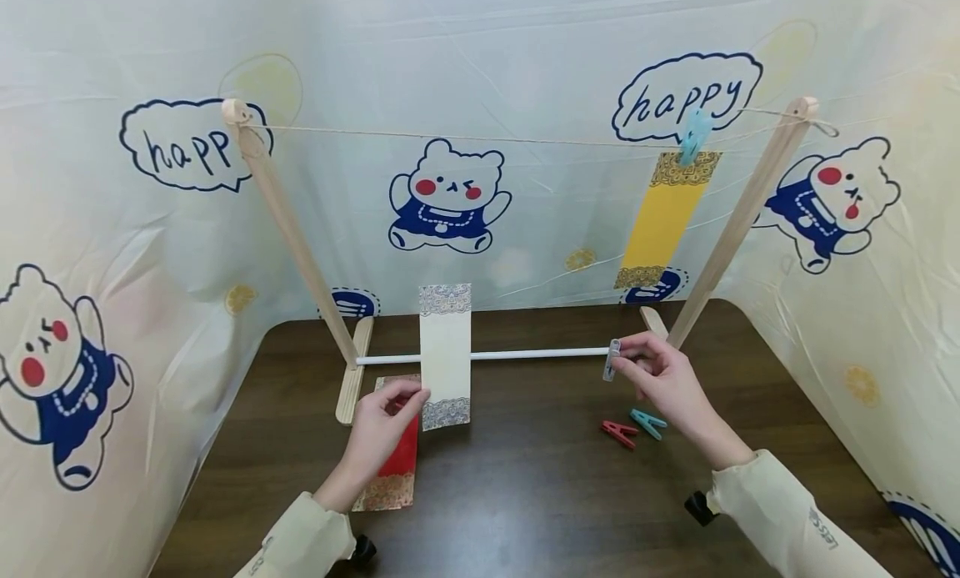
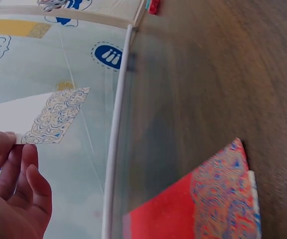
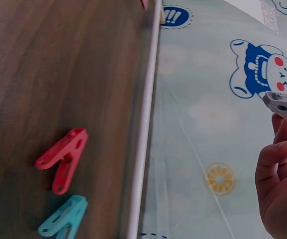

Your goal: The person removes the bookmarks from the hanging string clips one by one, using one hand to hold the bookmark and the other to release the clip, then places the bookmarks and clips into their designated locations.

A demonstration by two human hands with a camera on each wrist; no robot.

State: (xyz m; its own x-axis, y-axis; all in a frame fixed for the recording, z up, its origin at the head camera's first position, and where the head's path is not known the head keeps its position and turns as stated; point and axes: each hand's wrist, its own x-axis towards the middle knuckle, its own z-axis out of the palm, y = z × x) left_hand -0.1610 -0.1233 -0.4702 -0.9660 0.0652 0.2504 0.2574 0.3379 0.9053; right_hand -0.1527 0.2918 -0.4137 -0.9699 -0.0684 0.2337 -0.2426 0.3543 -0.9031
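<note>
In the head view my left hand point(image 1: 381, 432) pinches the left edge of a white strip point(image 1: 446, 353) with silver patterned ends, held up in front of the rack's white rod. The left wrist view shows thumb and fingers on that strip's edge point(image 2: 58, 117). My right hand point(image 1: 663, 374) pinches a grey clothespin point(image 1: 612, 360) near the rod's right end; the right wrist view shows this clothespin point(image 3: 281, 103) at the fingertips. Below on the table lie a red clothespin point(image 1: 618, 434) and a blue clothespin point(image 1: 649, 424). A red patterned strip point(image 1: 397, 457) lies under my left hand, partly covered by it.
A string point(image 1: 450, 136) runs between two wooden posts, the left post point(image 1: 296, 236) and the right post point(image 1: 738, 219). From its right part hangs a yellow strip point(image 1: 663, 219) by a light blue clothespin point(image 1: 696, 134). The white rod point(image 1: 540, 354) joins the posts near the table point(image 1: 517, 495).
</note>
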